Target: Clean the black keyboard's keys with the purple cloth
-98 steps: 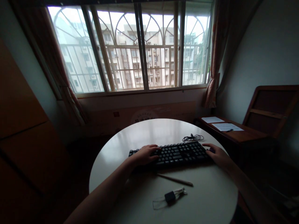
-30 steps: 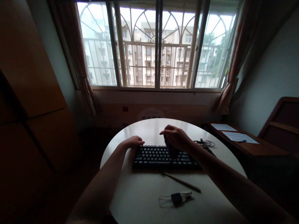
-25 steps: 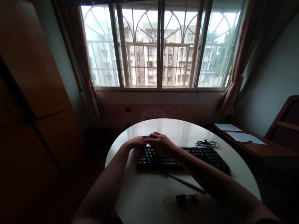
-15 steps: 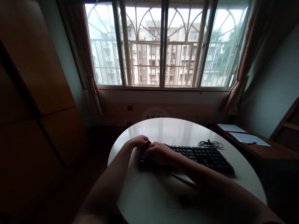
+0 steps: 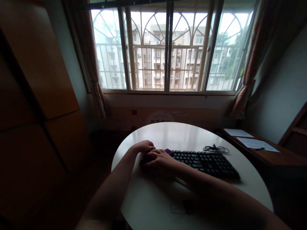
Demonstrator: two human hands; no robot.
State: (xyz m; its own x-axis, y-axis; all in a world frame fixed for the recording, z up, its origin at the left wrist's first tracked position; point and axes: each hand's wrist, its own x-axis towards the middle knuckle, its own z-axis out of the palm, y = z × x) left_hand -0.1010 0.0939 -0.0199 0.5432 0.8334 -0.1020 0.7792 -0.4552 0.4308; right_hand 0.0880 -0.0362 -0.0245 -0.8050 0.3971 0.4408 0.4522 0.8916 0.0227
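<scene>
Open table (image 5: 178, 135) beyond the black keyboard (image 5: 208, 163), cable (image 5: 215, 148) behind its right half, purple cloth (image 5: 169, 151) over its left end under our right hand (image 5: 161, 160), fingers apart, our left hand (image 5: 144, 146) at that end, grip unclear.

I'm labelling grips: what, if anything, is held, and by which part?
The left hand seems to hold the purple cloth by its left edge; the right hand lies on it.
</scene>
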